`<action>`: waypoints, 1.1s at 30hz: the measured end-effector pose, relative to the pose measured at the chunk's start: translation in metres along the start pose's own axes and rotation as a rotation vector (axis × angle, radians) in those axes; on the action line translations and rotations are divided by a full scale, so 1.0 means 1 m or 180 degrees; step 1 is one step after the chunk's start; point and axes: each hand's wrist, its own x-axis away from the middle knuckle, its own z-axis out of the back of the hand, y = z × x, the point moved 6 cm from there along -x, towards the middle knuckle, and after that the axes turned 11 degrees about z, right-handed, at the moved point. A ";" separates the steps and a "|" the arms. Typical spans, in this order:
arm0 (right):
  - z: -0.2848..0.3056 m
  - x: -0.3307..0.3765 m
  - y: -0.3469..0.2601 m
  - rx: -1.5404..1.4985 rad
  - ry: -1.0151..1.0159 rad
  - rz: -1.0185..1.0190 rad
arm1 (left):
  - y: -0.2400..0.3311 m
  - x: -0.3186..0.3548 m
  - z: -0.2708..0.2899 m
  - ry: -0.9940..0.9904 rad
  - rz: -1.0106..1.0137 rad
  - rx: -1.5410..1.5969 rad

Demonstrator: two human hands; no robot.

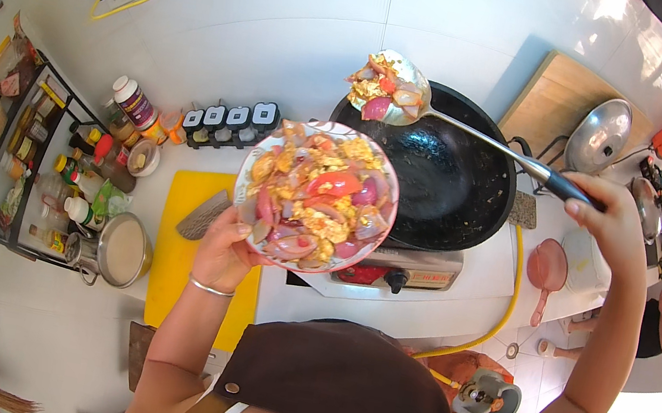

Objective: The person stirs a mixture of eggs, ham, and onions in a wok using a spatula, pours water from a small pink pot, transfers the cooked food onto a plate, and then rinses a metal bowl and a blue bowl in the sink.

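Observation:
My left hand (224, 252) grips the near rim of a round plate (254, 160) heaped with scrambled egg, tomato and onion, held above the counter beside the stove. My right hand (606, 219) holds the dark handle of a long metal ladle (483, 137). The ladle's bowl (389, 87) carries more of the same food and hovers just above the far edge of the plate. Behind them a black wok (449, 182) sits on a gas burner (399, 272), nearly bare inside.
A yellow cutting board (172, 267) with a cleaver (203, 216) lies left of the stove. Bottles, jars, a spice rack (227, 121) and a steel pot (122, 250) crowd the left counter. A wooden board, a wok lid (599, 133) and a pink pan (546, 269) stand right. Another person is at far right.

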 end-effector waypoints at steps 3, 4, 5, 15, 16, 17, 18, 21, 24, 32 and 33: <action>-0.002 0.033 -0.030 0.0496 0.0488 0.0851 | -0.002 -0.015 -0.014 -0.0082 -0.0019 -0.0014; -0.004 0.044 -0.044 0.0890 0.0582 0.1064 | -0.003 -0.018 -0.021 -0.0086 -0.0017 -0.0013; -0.009 0.054 -0.054 0.1088 0.0664 0.0991 | -0.004 -0.021 -0.026 0.0050 -0.0093 0.0158; -0.030 0.114 -0.083 0.3321 0.1602 0.1906 | -0.006 -0.039 -0.041 -0.0047 -0.0031 0.0193; -0.029 0.115 -0.082 0.3392 0.1625 0.1921 | -0.006 -0.040 -0.041 -0.0044 -0.0031 0.0194; -0.027 0.116 -0.079 0.3227 0.1636 0.1859 | -0.007 -0.041 -0.039 -0.0030 -0.0033 0.0191; -0.027 0.113 -0.074 0.3028 0.1568 0.1758 | -0.008 -0.041 -0.038 -0.0016 -0.0037 0.0188; -0.023 0.103 -0.060 0.2415 0.1393 0.1415 | -0.009 -0.042 -0.033 -0.0036 -0.0087 0.0206; -0.013 0.095 -0.044 0.1700 0.1212 0.1011 | -0.007 -0.041 -0.030 0.0097 -0.0200 0.0187; 0.036 0.005 0.022 0.1731 -0.0242 0.0225 | 0.006 -0.031 -0.007 0.0116 -0.0524 0.0312; 0.036 -0.008 0.031 0.1613 -0.0417 -0.0307 | 0.008 -0.028 -0.003 0.0101 -0.0540 0.0313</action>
